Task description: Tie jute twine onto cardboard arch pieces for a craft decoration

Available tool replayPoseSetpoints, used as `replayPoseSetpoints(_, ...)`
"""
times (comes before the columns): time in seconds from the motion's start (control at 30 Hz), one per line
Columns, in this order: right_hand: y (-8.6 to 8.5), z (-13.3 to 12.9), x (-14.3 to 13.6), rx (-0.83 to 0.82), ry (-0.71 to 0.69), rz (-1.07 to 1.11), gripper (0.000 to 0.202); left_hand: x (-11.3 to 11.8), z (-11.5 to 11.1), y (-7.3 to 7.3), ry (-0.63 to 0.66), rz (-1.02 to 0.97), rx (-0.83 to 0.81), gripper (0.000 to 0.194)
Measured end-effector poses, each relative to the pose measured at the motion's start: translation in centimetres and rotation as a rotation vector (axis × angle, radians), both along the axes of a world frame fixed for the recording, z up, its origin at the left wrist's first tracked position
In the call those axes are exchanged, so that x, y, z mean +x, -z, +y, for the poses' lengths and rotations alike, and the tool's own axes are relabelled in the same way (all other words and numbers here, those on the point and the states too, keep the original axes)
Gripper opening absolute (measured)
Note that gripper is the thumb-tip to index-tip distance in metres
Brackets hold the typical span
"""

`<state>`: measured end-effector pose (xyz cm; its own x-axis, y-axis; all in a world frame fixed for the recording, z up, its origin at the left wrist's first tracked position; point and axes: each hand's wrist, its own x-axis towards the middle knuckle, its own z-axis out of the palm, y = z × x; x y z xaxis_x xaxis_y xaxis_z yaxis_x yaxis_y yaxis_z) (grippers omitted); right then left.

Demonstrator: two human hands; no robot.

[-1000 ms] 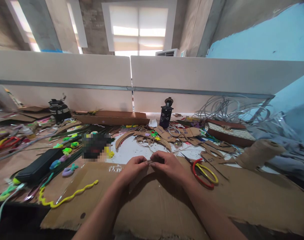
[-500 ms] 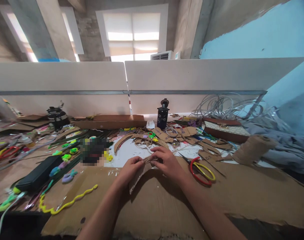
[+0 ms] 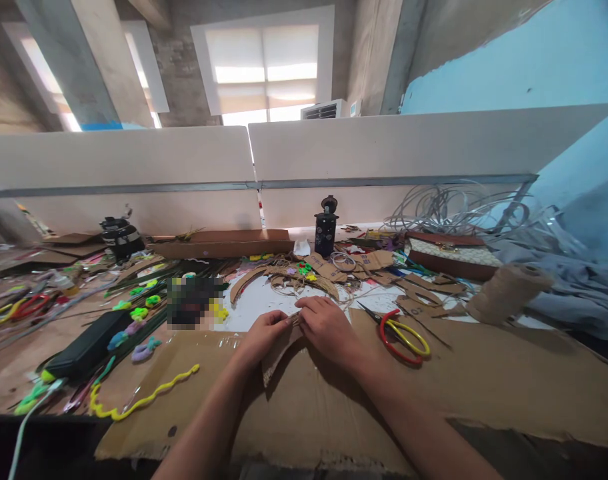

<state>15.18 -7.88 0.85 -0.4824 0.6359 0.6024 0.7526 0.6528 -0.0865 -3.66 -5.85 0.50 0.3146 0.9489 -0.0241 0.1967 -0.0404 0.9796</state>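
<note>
Between my hands is a curved strip of cardboard point(image 3: 279, 355), raised over the large cardboard sheet point(image 3: 294, 433). My left hand point(image 3: 265, 337) pinches its upper edge between thumb and fingers. Against the same edge, close on the right, my right hand point(image 3: 329, 333) is closed with its fingers bent. Thin brown twine seems to run along the strip at the fingertips, though the fingers cover most of it. Scissors point(image 3: 403, 339) with one red and one yellow handle lie open to the right of my right hand. Beyond my hands are a cardboard arc point(image 3: 249, 280) and loose twine.
A twine spool point(image 3: 509, 293) lies at the right, near a handbag point(image 3: 449, 257). A black bottle point(image 3: 325, 230) stands at the back. On the left are a black case point(image 3: 91, 343), a yellow fuzzy stem point(image 3: 154, 397) and several small fuzzy flowers.
My right hand's fingers have curled in closer to the strip, and the twine stretch seen beside them is now mostly covered. The view has shifted slightly; the scissors stay put.
</note>
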Motion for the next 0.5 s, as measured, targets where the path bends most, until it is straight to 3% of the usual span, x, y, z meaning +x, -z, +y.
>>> replayPoseSetpoints(0.23,0.08,0.07,0.04,-0.040,0.059,0.018,0.016,-0.01,0.10,0.36,-0.003,0.023,0.017,0.022)
replayPoseSetpoints(0.5,0.00,0.06,0.17,-0.086,0.036,0.041,0.013,0.00,-0.05,0.12,0.007,0.044,0.031,0.022)
